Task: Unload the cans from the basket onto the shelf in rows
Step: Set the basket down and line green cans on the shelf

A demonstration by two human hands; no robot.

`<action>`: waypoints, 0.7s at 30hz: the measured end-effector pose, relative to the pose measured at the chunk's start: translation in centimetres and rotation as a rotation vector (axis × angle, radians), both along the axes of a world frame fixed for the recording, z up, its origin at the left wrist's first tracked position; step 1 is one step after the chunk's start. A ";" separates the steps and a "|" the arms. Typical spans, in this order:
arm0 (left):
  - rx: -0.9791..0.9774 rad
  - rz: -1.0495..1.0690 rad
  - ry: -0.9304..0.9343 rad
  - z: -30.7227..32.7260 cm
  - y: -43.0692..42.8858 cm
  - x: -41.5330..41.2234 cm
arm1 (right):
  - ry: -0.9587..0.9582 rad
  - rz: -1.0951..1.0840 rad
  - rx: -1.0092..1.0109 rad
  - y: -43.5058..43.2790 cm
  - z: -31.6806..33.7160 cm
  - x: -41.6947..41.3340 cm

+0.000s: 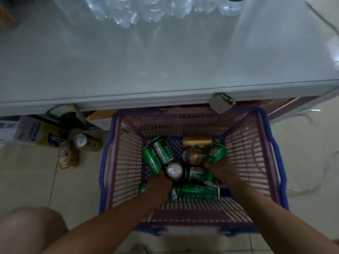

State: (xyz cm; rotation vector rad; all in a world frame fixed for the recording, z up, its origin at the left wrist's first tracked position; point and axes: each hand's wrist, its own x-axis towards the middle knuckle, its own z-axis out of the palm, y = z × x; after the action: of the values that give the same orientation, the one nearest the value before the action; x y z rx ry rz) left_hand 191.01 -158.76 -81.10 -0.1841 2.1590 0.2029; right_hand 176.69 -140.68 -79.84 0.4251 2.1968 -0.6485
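Observation:
A pink slatted basket (244, 156) with a blue rim stands on the floor in front of the shelf (165, 66). Several green cans and two gold cans (197, 141) lie jumbled on its bottom. Both my hands are down inside it. My left hand (158, 184) grips an upright can whose silver top (174, 170) shows. My right hand (221, 172) holds a green can (217, 153) at the right side of the pile. Another green can (198, 192) lies on its side between my wrists.
Clear water bottles (128, 10) stand at the back of the pale shelf top. Gold cans (67, 154) and a printed carton (31, 131) sit on the tiled floor left of the basket. My knee (31, 230) shows at the lower left.

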 end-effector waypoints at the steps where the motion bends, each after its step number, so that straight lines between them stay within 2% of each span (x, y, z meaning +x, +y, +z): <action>1: -0.022 -0.031 -0.001 0.0 0.0 -0.4 | 0.019 0.029 -0.003 0.0 -0.4 -0.2; 5: 0.054 0.002 0.117 -1.3 0.0 -0.5 | -0.048 0.151 0.032 -0.1 -0.3 -1.2; 10: 0.166 -0.157 0.159 -0.3 -0.3 -1.4 | -0.097 0.218 -0.015 0.4 1.1 -1.8; 12: 0.239 -0.294 0.162 2.3 0.1 -1.0 | -0.005 0.305 -0.038 0.4 2.9 -1.4; 15: 0.376 -0.135 0.138 6.9 -1.3 -1.9 | 0.261 0.431 -0.165 0.5 7.2 -0.8; 21: 0.535 -0.061 0.320 16.6 -4.8 -4.0 | 0.402 0.495 -0.449 2.3 15.7 -1.8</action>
State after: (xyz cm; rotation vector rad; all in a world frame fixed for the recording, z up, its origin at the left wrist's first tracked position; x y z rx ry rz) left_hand 186.99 -163.52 -64.53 0.2360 2.3316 0.8063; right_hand 174.90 -138.41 -64.10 -0.5073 2.2985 -0.9677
